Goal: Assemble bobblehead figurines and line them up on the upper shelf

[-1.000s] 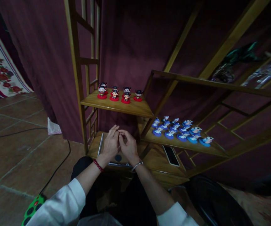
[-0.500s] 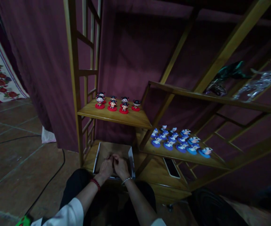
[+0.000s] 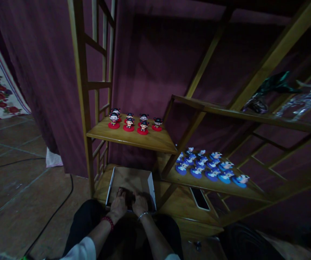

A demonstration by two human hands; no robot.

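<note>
Both hands are low inside a shallow open cardboard box (image 3: 151, 186) with white sides. My left hand (image 3: 119, 205), with a red bead bracelet at the wrist, is in the left part of the box, its fingers bent forward and down. A little apart from it, my right hand (image 3: 140, 205), wearing a pale bracelet, has its fingers curled inward. Between them is a dark patch; shadow hides whatever the fingers hold. On the shelf above the box stand several small black-haired figurines (image 3: 130, 124) on red round bases.
Several blue and purple figurines (image 3: 198, 170) stand on a shelf to the right. Below them lies a phone (image 3: 200, 198). Wooden posts (image 3: 78, 90) and slanting bars frame the shelving. Clear plastic wrap (image 3: 304, 97) sits on the upper right shelf. A black cable (image 3: 55, 213) runs over the floor.
My hands were close together at the fingertips; now they are slightly apart and nearer to me in the box. The view has shifted a little. The figurines stay in place.
</note>
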